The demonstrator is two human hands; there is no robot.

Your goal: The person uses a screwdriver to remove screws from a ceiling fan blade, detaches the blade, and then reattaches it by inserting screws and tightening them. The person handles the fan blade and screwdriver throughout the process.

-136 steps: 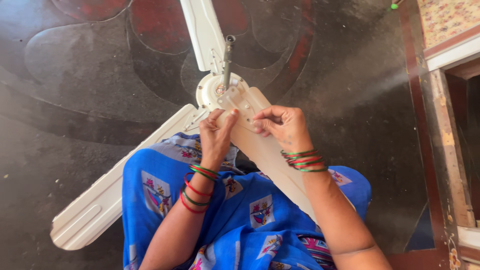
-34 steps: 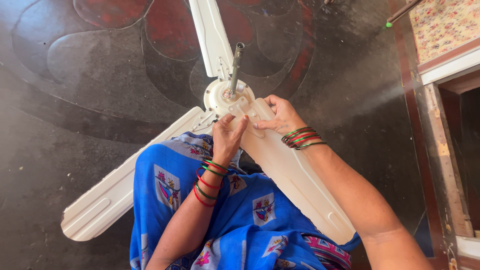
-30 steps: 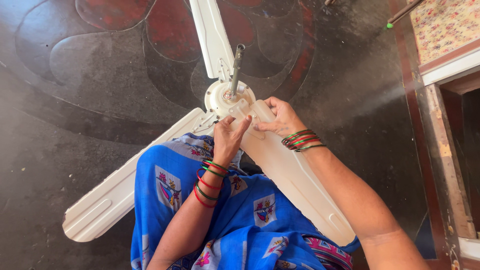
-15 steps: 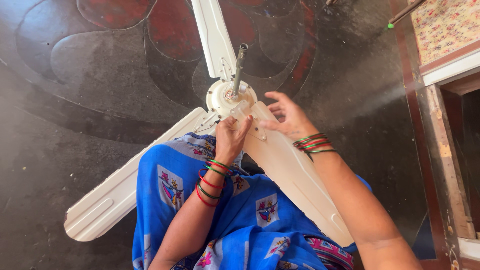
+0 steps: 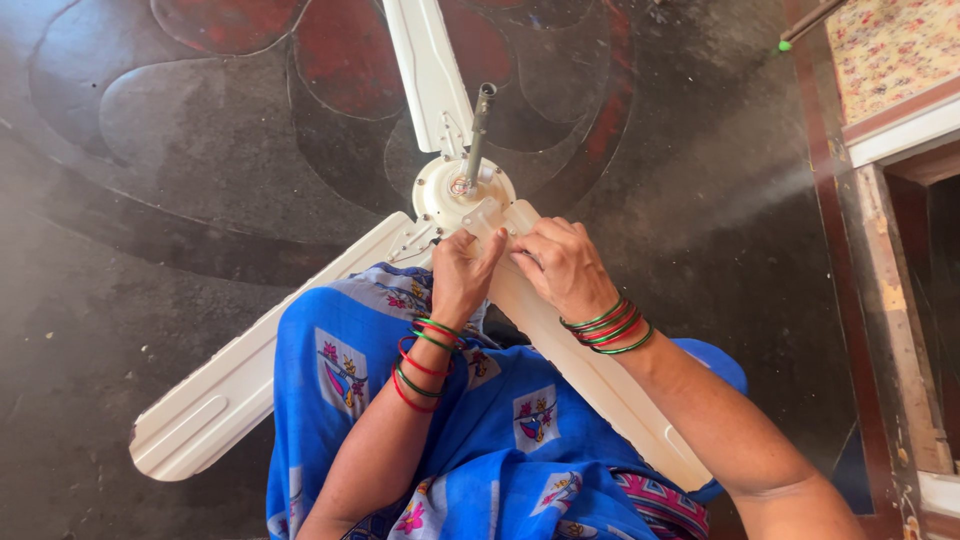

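The fingertips of the left hand (image 5: 462,275) and the right hand (image 5: 562,268) meet at one spot, on the inner end of a white fan blade (image 5: 590,375) where it joins the round motor hub (image 5: 447,195). The left fingers are bunched together and pressed down on the blade's root, the thumb tucked beside them. The right fingers are curled and drawn close, their tips set against the same root just beside the left ones; whether they pinch a small part there is too small to tell.

Just beyond the fingertips sits the hub of the ceiling fan (image 5: 440,205), lying on the floor with its metal rod (image 5: 477,125) sticking up and away from the hands. A second blade (image 5: 428,70) runs straight on past the rod. A third blade (image 5: 265,355) stretches away from the left hand's outer side, passing under the edge of the blue patterned cloth (image 5: 500,430) that covers the person's lap. The blade under the fingers runs back beneath the right wrist and forearm, over that cloth.

Both wrists wear red and green bangles (image 5: 607,328), close behind the hands.

All round lies a dark floor (image 5: 150,150) with red curved inlay. Well off to the right-hand side stand a wooden frame (image 5: 890,320) and a flowered fabric surface (image 5: 895,45).
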